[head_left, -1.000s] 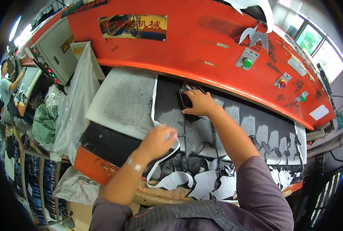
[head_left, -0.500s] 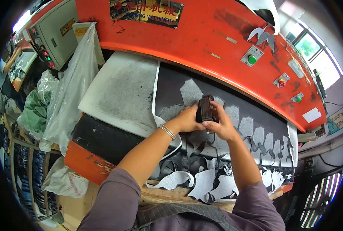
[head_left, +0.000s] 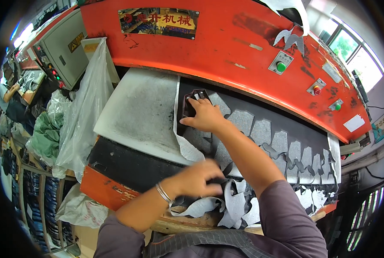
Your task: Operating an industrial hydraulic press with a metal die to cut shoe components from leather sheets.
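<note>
My right hand grips a dark metal cutting die at the left end of a black sheet. The die rests on the sheet, near its pale folded-back edge. Blurred by motion, my left hand is above the front edge of the sheet, close to the scraps, with its fingers apart and nothing seen in them. Silvery bangles circle that wrist. Grey cut-out shapes run in a row rightward across the sheet.
Behind the bed stands a red press beam with green buttons and a red knob. A worn white cutting board lies left. Offcuts hang along the front edge. Plastic bags and another person are farther left.
The die has moved left along the sheet with my right hand. My left hand has let go of it and drawn back toward me.
</note>
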`<act>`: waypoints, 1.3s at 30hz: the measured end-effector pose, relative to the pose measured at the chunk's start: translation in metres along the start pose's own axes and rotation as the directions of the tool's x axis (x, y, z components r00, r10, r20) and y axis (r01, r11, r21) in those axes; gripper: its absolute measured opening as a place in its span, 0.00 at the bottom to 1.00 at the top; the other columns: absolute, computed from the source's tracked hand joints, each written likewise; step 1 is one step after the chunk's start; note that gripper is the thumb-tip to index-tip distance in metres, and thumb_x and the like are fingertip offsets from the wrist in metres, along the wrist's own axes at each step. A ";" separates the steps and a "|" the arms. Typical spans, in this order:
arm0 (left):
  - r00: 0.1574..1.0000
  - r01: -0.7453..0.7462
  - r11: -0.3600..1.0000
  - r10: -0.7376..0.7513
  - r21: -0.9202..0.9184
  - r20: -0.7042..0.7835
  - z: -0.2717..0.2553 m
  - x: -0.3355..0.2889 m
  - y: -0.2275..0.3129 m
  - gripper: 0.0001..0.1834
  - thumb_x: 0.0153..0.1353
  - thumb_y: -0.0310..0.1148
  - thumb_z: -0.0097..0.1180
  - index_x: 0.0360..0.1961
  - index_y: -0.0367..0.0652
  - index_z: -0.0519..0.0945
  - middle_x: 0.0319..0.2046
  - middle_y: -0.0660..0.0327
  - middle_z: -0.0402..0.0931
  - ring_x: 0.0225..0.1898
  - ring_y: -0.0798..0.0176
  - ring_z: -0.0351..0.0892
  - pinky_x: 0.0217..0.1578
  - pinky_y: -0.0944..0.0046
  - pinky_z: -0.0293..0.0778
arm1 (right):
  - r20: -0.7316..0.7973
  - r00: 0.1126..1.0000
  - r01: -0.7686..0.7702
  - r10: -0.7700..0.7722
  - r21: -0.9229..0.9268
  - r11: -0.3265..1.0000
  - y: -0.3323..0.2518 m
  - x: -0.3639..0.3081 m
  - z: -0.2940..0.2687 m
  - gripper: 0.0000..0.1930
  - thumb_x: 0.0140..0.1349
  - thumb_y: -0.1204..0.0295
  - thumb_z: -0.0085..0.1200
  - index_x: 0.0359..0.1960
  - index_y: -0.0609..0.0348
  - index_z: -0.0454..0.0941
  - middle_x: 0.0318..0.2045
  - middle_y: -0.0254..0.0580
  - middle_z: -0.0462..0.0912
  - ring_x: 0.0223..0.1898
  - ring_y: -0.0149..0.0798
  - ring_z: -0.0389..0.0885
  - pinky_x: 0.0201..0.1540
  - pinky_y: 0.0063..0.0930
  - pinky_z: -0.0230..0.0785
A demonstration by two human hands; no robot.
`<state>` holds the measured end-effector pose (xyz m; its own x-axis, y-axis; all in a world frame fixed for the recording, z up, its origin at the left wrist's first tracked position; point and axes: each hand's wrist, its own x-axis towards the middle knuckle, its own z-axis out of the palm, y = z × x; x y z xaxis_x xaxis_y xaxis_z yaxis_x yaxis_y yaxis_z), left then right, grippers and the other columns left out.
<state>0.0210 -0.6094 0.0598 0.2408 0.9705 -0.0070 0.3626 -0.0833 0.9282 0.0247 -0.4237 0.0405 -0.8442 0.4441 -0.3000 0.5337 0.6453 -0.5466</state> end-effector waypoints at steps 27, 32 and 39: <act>0.769 0.442 0.884 -0.288 0.149 -0.571 -0.088 -0.015 -0.094 0.30 0.53 0.23 0.47 0.60 0.32 0.61 0.56 0.49 0.73 0.59 0.43 0.67 0.60 0.51 0.61 | -0.402 0.915 0.175 -0.045 0.294 0.940 0.077 -0.028 0.065 0.37 0.51 0.72 0.55 0.65 0.64 0.59 0.52 0.53 0.78 0.57 0.51 0.70 0.66 0.43 0.46; 0.771 0.475 0.835 -0.243 0.278 -0.588 -0.086 -0.011 -0.095 0.33 0.53 0.21 0.48 0.63 0.32 0.58 0.57 0.48 0.73 0.58 0.48 0.69 0.57 0.58 0.64 | -0.415 0.909 0.169 -0.031 0.300 0.939 0.071 -0.031 0.062 0.36 0.52 0.72 0.56 0.65 0.60 0.58 0.50 0.51 0.79 0.54 0.49 0.73 0.65 0.46 0.48; 0.745 0.479 0.810 -0.171 0.338 -0.645 -0.079 -0.013 -0.101 0.33 0.51 0.24 0.51 0.62 0.32 0.59 0.54 0.48 0.74 0.57 0.45 0.68 0.59 0.52 0.62 | -0.494 0.866 0.185 -0.075 0.176 0.967 0.063 -0.027 0.063 0.24 0.52 0.72 0.61 0.54 0.52 0.74 0.44 0.46 0.81 0.50 0.47 0.76 0.58 0.40 0.59</act>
<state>-0.0898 -0.5961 -0.0049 -0.4631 0.8830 0.0764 0.7137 0.3205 0.6228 0.0781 -0.4347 -0.0348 -0.7474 0.6429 0.1674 0.3513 0.5963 -0.7218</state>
